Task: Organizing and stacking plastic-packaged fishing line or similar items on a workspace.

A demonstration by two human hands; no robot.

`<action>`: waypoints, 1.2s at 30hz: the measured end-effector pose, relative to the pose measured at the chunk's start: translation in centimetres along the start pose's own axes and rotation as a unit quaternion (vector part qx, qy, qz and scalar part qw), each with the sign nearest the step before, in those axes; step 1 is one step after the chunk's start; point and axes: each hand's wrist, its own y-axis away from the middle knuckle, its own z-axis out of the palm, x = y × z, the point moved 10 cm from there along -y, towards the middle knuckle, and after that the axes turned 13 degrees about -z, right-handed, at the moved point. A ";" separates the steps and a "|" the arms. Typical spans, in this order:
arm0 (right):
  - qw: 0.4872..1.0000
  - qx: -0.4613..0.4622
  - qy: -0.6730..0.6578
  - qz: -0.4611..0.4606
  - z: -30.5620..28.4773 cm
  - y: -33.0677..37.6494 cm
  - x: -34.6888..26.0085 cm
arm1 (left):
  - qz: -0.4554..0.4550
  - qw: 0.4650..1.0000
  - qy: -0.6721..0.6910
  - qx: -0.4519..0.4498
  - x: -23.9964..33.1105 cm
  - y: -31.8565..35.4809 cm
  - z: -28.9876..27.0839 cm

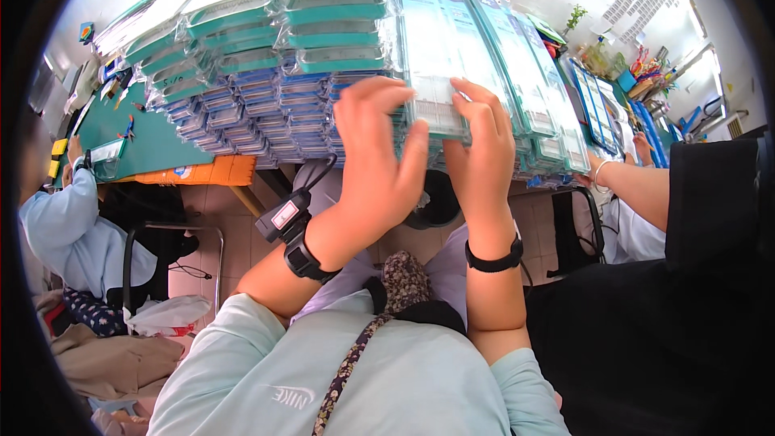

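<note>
Stacks of plastic-wrapped teal packs and, beneath them, thinner blue packs fill the upper middle of the view, facing the wearer's pale green shirt. To their right runs a row of long flat packs, piled and partly overlapping. On the left, a green surface stretches toward a co-worker in a light blue sleeve.

Left hand, somewhat blurred, is open, its thumb and curved fingers apart at the left side of a clear flat pack. Right hand has bent fingers at the pack's right edge; whether they grip it, I cannot tell. The pack lies between the two hands, its near end just beyond the thumbs, at the front of the flat row.

As for writing, printed sheets hang on the wall, too small to read. White lettering with a logo marks the shirt's chest. Dark handwritten characters sit on a teal pack at the left. Smallest, a white, red-edged label is stuck to a black device by the left wrist.
</note>
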 end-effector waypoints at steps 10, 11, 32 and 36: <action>0.984 0.142 0.020 -0.103 -2.1 3.8 -2.4 | -0.427 0.741 0.416 -0.308 -3.9 3.4 6.4; 0.983 0.151 0.023 -0.105 -2.3 4.2 -2.4 | -0.423 0.738 0.414 -0.325 -3.7 3.8 6.7; 0.987 0.093 0.084 -0.102 -4.9 1.8 -4.6 | -0.202 0.846 0.315 -0.379 1.7 1.9 4.7; 0.978 0.117 0.126 -0.115 -5.5 1.6 -5.1 | -0.198 0.846 0.299 -0.395 2.6 1.6 4.4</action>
